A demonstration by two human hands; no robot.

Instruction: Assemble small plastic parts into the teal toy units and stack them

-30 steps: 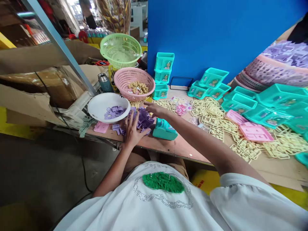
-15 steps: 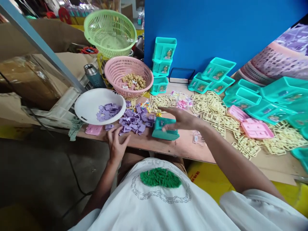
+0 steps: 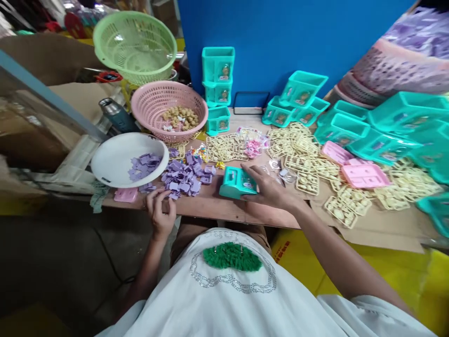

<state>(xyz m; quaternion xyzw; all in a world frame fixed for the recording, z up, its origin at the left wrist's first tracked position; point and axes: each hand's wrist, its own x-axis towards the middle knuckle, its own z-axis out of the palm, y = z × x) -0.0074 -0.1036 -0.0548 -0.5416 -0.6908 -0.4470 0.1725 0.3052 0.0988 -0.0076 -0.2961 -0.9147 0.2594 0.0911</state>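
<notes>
A small teal plastic box [image 3: 238, 182] with a window-like opening lies near the front edge of the table. My right hand [image 3: 270, 188] grips its right end, thumb on the near side and fingers over the far side. My left hand [image 3: 161, 210] rests at the table edge with loosely curved fingers slightly apart. Its fingertips are at the near side of a heap of small purple plastic pieces [image 3: 185, 175], and I see nothing held in it. More purple pieces lie in a white bowl [image 3: 101, 161] behind that hand. A pink plastic part [image 3: 125, 194] lies left of it.
A pink basket [image 3: 143, 107] holds small tan figures, with a green basket [image 3: 101, 42] behind. Teal boxes [image 3: 217, 70] stand stacked against the blue panel [image 3: 280, 37]. Cream frames of parts [image 3: 226, 147] and pink trays [image 3: 365, 175] cover the right side. A flask [image 3: 119, 116] leans at left.
My right hand has come down from above the teal box and closed on its right end. The fingers of my left hand have curled in a little. The view has shifted slightly.
</notes>
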